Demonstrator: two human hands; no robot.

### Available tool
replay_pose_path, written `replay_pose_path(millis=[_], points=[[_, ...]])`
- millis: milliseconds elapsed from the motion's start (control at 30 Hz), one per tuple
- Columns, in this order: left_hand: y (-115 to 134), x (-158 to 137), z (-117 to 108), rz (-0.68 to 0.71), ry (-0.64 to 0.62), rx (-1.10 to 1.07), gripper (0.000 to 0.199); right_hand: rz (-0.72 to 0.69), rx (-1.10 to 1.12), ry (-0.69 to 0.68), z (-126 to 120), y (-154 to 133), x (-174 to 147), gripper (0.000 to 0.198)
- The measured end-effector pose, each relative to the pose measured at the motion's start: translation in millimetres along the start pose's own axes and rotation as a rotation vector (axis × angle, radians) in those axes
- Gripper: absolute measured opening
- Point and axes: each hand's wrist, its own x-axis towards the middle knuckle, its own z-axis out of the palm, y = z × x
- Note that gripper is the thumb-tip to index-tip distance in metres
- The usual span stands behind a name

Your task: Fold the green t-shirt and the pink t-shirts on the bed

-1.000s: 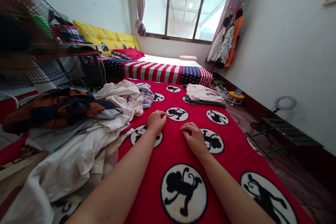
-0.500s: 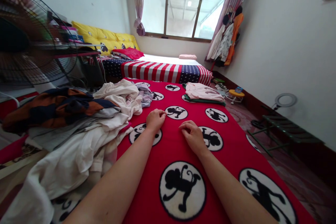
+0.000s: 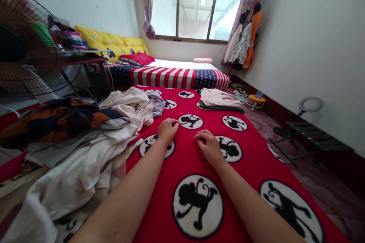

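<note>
A red blanket (image 3: 196, 163) with black monkeys in white circles lies spread before me. My left hand (image 3: 168, 129) rests on it with its fingers curled together, and nothing shows in them. Lower and to the right, my right hand (image 3: 209, 145) lies palm down, fingers loosely bent, with a gap between thumb and forefinger and nothing held. Left of my left hand is a heap of crumpled clothes (image 3: 94, 152), mostly white, with an orange and navy garment (image 3: 71, 121) on it. Beyond my right hand sits a folded pink garment (image 3: 219, 98) on top of a folded green one (image 3: 236, 109).
At the left a fan (image 3: 25, 49) stands beside a desk. A second bed with a flag-striped cover (image 3: 165, 78) is under the window. On the right floor are a dark green folding bench (image 3: 319, 136), a ring light (image 3: 310, 104) and a yellow stool (image 3: 256, 99).
The view has shifted very slightly. Both hands and the clothes stay in the same places on the blanket.
</note>
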Motion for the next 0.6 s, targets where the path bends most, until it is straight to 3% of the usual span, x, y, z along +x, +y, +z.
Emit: replay_pose_path(millis=[600], points=[[-1.7,-0.7,1.0,0.002,0.008,-0.01,0.021,0.005,-0.002,-0.007,0.1,-1.0,0.5,0.021]])
